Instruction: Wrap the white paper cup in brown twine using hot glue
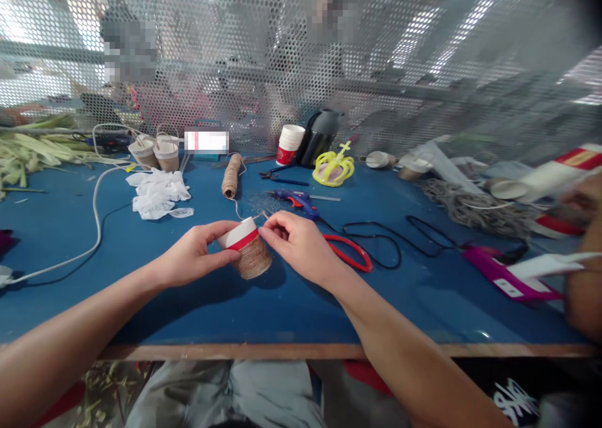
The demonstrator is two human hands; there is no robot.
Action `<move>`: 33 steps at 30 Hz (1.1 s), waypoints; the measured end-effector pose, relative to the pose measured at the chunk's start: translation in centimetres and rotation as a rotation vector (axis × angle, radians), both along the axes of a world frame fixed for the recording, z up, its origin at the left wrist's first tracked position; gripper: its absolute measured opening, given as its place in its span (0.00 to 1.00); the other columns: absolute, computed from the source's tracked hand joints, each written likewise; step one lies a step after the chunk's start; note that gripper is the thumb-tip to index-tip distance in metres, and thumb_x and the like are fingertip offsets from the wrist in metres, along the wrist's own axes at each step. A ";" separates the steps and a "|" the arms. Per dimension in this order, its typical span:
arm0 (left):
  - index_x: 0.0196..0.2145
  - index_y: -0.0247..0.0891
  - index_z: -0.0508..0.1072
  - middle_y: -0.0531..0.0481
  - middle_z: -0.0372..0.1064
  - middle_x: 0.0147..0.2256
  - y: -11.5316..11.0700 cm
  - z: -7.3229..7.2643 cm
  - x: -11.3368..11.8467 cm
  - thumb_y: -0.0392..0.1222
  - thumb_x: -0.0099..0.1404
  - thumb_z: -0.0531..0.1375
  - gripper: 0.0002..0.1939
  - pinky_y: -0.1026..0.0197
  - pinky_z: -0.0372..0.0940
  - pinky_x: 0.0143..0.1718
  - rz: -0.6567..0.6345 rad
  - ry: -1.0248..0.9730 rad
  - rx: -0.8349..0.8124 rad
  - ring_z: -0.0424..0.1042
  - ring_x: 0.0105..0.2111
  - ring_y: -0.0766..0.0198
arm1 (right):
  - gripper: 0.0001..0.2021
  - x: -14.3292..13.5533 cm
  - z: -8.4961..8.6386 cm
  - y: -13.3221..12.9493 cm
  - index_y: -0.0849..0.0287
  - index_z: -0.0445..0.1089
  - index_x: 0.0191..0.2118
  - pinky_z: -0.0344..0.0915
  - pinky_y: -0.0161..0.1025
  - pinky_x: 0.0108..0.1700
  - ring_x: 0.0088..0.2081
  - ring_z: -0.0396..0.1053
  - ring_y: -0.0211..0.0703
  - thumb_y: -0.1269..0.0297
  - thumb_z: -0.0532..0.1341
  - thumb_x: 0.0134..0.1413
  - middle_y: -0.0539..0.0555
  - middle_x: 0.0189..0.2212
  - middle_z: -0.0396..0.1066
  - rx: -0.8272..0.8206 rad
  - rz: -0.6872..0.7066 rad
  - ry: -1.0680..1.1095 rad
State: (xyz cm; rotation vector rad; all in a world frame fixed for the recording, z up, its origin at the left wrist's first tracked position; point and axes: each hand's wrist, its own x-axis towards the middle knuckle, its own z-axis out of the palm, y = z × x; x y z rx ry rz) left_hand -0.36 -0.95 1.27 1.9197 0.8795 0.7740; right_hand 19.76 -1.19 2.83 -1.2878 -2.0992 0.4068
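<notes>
My left hand (202, 252) is closed around a paper cup (243, 232), which tilts above the blue table. Brown twine (254, 260) is wound round much of the cup, while a red band and a white part remain bare. Beside the cup, the fingers of my right hand (298, 243) are pinched together on a strand of twine. Farther back lies the twine roll (231, 176), with a loose strand running from it toward the cup. A blue glue gun (296, 199) lies just beyond my right hand.
Pliers (285, 178), stacked paper cups (290, 145), a dark jug (324, 133) and a yellow crown-shaped piece (333, 170) are behind. Two wrapped cups (167, 155) and crumpled white material (160, 193) are left. Right are a red ring (355, 255), purple power strip (510, 279) and another person's hand (583, 199).
</notes>
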 end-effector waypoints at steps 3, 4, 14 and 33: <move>0.50 0.36 0.65 0.46 0.70 0.43 0.0 -0.1 -0.1 0.44 0.58 0.57 0.23 0.60 0.64 0.43 -0.003 -0.016 0.000 0.69 0.40 0.59 | 0.07 0.0 0.1 0.0 0.59 0.65 0.25 0.56 0.33 0.26 0.23 0.59 0.34 0.65 0.55 0.51 0.49 0.22 0.64 -0.020 -0.003 0.011; 0.50 0.36 0.65 0.47 0.70 0.43 0.0 -0.2 -0.1 0.44 0.58 0.58 0.22 0.60 0.64 0.43 -0.006 -0.022 0.001 0.69 0.40 0.59 | 0.07 0.0 0.1 0.0 0.59 0.65 0.25 0.56 0.33 0.26 0.23 0.59 0.34 0.65 0.55 0.51 0.49 0.22 0.64 -0.027 -0.006 0.014; 0.49 0.34 0.65 0.46 0.71 0.42 0.0 0.0 -0.2 0.42 0.57 0.58 0.22 0.61 0.64 0.41 -0.018 -0.070 -0.036 0.69 0.39 0.60 | 0.09 0.0 0.0 0.1 0.60 0.64 0.32 0.59 0.35 0.29 0.27 0.64 0.37 0.60 0.54 0.52 0.52 0.27 0.69 -0.247 0.007 0.100; 0.48 0.32 0.66 0.44 0.70 0.42 0.7 -0.1 -0.4 0.43 0.57 0.59 0.21 0.62 0.62 0.39 0.013 -0.129 -0.056 0.69 0.37 0.61 | 0.21 -0.5 -0.1 -0.5 0.64 0.64 0.43 0.66 0.43 0.39 0.38 0.69 0.45 0.54 0.62 0.45 0.59 0.39 0.70 -0.411 0.171 0.127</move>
